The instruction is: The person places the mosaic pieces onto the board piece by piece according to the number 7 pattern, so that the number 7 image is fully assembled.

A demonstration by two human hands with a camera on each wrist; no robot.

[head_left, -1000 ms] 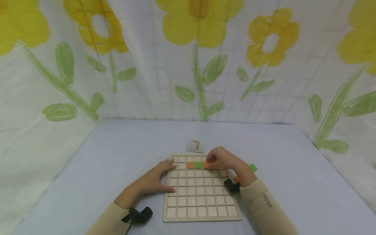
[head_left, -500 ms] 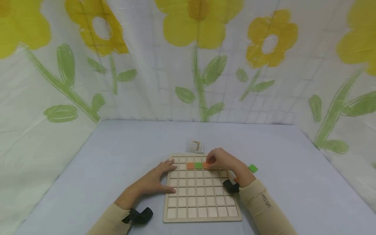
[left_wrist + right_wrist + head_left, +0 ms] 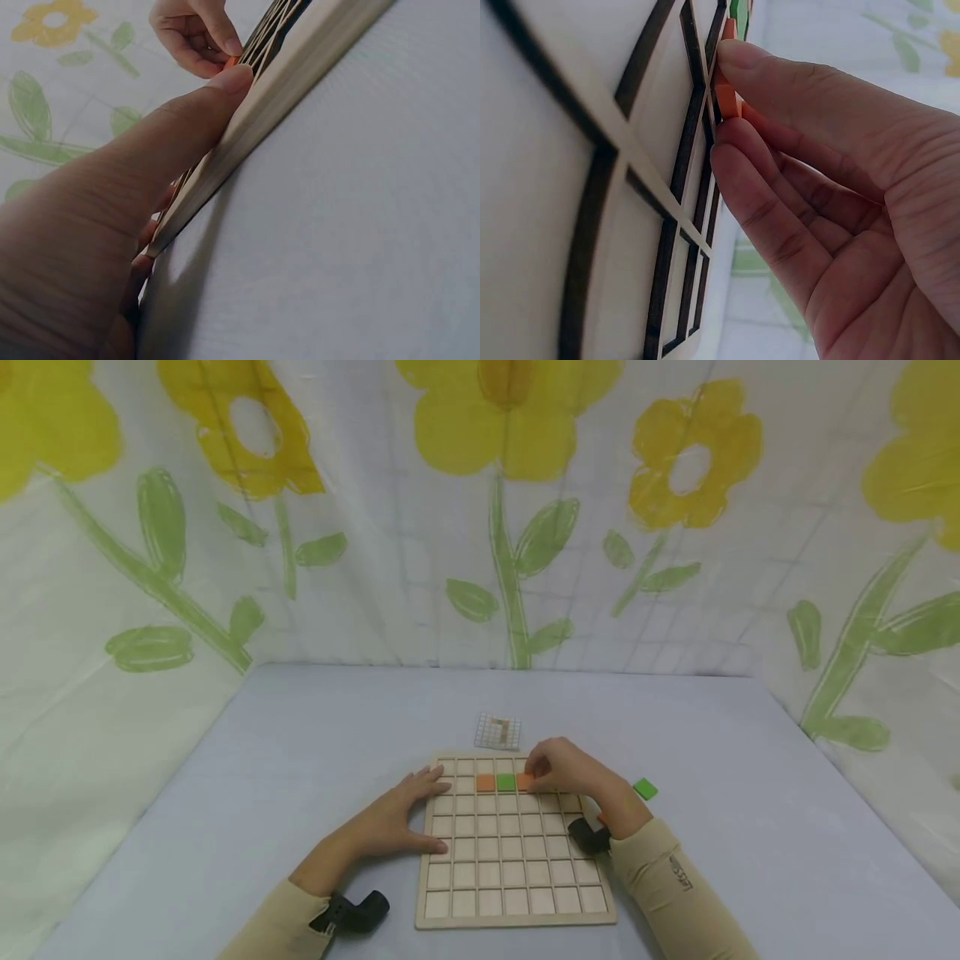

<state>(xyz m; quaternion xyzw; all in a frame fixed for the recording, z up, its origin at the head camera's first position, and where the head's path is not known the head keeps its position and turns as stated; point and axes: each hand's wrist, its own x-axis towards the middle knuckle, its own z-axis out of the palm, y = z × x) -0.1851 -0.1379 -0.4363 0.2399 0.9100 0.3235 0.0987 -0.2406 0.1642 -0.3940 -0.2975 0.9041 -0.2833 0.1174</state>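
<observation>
A wooden grid board lies on the table, its square cells edged by raised strips. My left hand rests on the board's left edge, thumb and fingers spread; in the left wrist view its thumb lies across the rim. My right hand pinches an orange square tile at a cell in the second row from the far side. Up close in the right wrist view, thumb and fingers hold that orange tile. Left of it sit a green tile and another orange tile in their cells.
A small printed grid card with a coloured pattern lies just beyond the board. Right of the board lies a loose green tile, and an orange tile shows partly behind the right wrist. A flowered curtain hangs behind the table.
Almost nothing differs. Both hands keep their places, the right one still pinching the orange tile at the same cell; the view shifts very slightly.
</observation>
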